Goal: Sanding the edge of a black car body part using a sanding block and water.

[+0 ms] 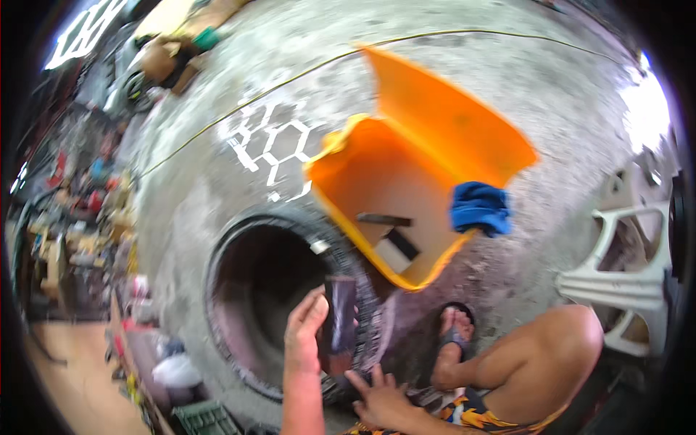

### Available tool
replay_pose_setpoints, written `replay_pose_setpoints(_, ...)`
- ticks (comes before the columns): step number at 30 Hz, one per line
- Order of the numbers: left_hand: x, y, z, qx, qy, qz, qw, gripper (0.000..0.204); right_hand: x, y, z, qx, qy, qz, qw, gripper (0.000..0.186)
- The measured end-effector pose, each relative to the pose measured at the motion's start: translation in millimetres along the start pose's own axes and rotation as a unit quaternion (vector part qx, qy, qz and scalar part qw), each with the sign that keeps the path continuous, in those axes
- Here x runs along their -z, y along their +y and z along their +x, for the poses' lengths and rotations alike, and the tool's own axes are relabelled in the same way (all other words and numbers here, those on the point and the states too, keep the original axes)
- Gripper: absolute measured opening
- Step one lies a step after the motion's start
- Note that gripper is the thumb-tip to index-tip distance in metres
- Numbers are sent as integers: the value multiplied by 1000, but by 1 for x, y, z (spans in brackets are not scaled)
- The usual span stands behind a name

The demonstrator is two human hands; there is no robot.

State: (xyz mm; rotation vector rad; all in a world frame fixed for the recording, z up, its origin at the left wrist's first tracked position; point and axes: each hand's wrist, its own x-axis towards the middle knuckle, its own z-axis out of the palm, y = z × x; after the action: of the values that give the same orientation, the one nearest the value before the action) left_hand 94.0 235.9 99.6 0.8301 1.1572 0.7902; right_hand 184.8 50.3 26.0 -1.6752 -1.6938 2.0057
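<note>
My left hand is closed around the edge of a dark, flat rectangular block, held upright over the rim of a black tire. The block has a brownish lower end, and motion blur hides its exact kind. Close to that lower end, my right hand has its fingers spread and holds nothing; whether a fingertip touches the block I cannot tell. Just beyond the tire stands an orange bin with its lid swung back. Inside it lie a dark bar and a black-and-pale block.
A blue cloth hangs over the bin's right corner. White plastic chairs or stools stand at right, near my bent knee and sandalled foot. A thin cable crosses the concrete floor. Clutter lines the left side.
</note>
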Motion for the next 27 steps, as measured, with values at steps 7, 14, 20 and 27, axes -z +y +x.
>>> replay_pose_setpoints(7,-179,-77,212,-195,-137,600,764,30,-34,36,19,3,52,-11,999,87)
replay_pose_setpoints(14,-115,-239,262,-74,30,823,563,74,-84,24,26,240,208,56,947,93)
replay_pose_setpoints(20,-129,-19,155,-122,-265,453,842,66,29,15,1,150,306,470,814,31)
replay_pose_setpoints(27,-35,-25,-20,-24,-1,-65,998,51,59,12,-1,176,228,715,637,31)
